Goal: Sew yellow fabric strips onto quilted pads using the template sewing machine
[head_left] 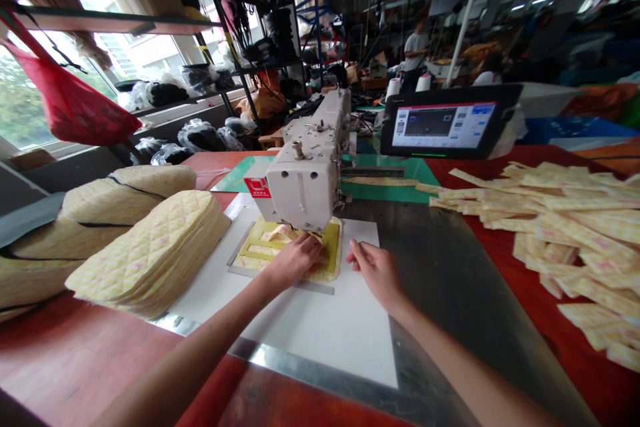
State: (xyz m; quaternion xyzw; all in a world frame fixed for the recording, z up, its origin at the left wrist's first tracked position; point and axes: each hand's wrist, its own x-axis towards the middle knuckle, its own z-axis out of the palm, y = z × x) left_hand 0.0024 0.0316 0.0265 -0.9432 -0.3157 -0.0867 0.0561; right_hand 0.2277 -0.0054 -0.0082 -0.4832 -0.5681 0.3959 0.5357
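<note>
A cream industrial sewing machine head (305, 173) stands over a pale yellow quilted fabric piece (320, 267), which lies in a slotted sewing template (255, 255) on a white board (320, 327). My left hand (293, 261) grips the fabric just in front of the needle area, where a fold rises. The needle itself is hidden behind the fingers and machine. My right hand (377, 273) rests flat on the white board, fingers apart and holding nothing, close to the template's right edge.
A tall stack of quilted pieces (150, 253) and stuffed sacks (125, 193) lie at left. Loose printed strips (565, 227) cover the red table at right. A tablet screen (443, 125) stands behind. Shelves and a co-worker (415, 53) are in the background.
</note>
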